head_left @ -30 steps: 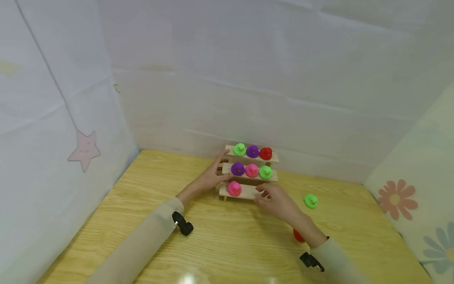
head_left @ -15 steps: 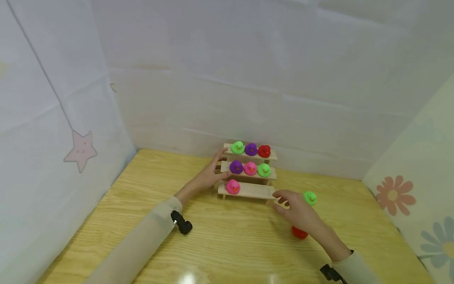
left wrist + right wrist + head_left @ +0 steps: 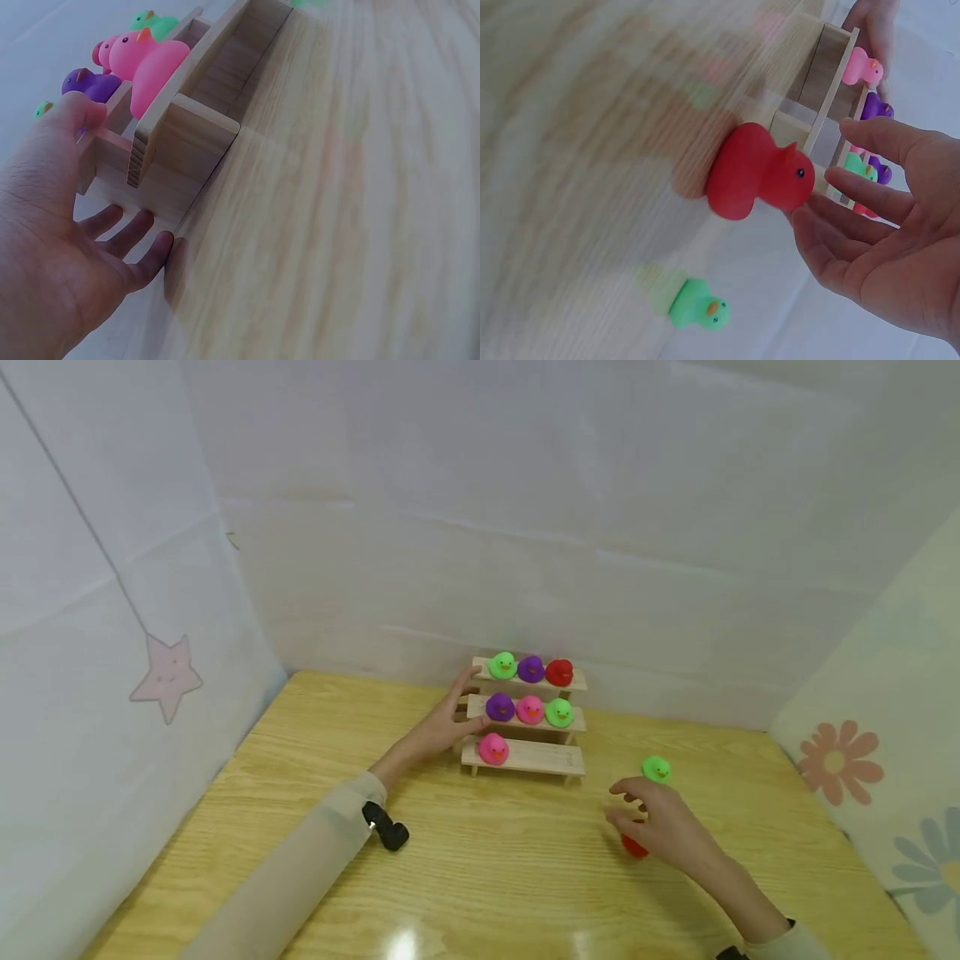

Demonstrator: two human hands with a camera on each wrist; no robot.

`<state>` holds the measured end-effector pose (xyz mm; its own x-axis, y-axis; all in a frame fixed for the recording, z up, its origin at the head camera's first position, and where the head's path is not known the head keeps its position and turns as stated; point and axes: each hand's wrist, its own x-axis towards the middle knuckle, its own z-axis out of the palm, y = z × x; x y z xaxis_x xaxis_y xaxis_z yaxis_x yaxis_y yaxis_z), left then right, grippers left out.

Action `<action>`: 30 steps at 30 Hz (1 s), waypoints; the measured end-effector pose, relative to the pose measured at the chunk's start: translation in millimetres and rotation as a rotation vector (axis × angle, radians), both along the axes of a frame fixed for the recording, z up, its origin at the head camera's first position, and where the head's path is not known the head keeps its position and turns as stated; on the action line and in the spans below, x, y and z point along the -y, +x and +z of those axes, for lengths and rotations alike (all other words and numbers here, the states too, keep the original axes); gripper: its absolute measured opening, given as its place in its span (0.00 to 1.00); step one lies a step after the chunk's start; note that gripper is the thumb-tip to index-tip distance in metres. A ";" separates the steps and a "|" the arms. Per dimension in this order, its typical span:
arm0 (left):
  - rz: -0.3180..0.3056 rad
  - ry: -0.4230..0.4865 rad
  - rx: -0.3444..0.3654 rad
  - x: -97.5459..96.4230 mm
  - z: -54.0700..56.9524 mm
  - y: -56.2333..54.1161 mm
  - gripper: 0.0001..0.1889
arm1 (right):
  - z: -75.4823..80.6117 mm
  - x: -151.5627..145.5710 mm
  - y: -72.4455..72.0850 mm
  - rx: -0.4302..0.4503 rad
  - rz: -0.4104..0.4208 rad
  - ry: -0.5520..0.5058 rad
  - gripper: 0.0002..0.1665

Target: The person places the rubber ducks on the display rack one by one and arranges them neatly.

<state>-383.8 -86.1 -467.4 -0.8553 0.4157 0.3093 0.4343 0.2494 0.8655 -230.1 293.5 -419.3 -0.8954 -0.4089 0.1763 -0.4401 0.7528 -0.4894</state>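
A three-tier wooden display stand (image 3: 531,758) holds rubber ducks. Its top tier has a green duck (image 3: 502,665), a purple one (image 3: 531,669) and a red one (image 3: 559,672). On the middle tier sit a purple duck (image 3: 500,707), a pink one (image 3: 530,710) and a green one (image 3: 559,712). One pink duck (image 3: 493,749) is at the bottom tier's left. My left hand (image 3: 438,727) grips the stand's left side, thumb at the middle tier. With nothing in its loosely bent fingers, my right hand (image 3: 663,827) hovers by a red duck (image 3: 757,172), partly hiding it.
Another green duck (image 3: 656,768) sits on the wood-grain table (image 3: 480,877), beyond my right hand. Pale cloth walls (image 3: 465,527) stand behind the stand and at both sides; the right one bears a printed flower (image 3: 840,762).
My right hand has moved away from the bottom tier, rightward and toward me, to the red duck on the table. My left hand stays on the stand, and the ducks keep their places.
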 end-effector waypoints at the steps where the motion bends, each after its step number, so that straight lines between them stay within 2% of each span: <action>1: 0.002 -0.001 0.001 -0.1 0.2 0.7 0.49 | -0.9 -2.9 1.9 0.004 -0.007 0.010 0.21; 6: 0.004 0.006 -0.001 3.4 -0.5 4.0 0.49 | -3.4 -14.3 11.4 0.070 -0.056 0.074 0.30; 11: 0.010 0.009 0.003 9.4 0.9 6.4 0.48 | -5.7 -18.6 17.4 0.156 -0.090 0.076 0.37; 23: 0.022 0.016 -0.002 12.0 1.3 12.4 0.48 | -15.2 -18.5 18.0 0.269 -0.096 0.021 0.41; 30: 0.000 0.031 0.003 8.8 -3.1 8.9 0.48 | -22.0 -22.4 18.3 0.244 -0.102 0.018 0.36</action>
<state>-374.9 -95.0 -470.4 -0.8562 0.4058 0.3198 0.4320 0.2228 0.8739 -211.8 315.9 -441.3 -0.9473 -0.3154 -0.0564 -0.2321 0.7967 -0.5580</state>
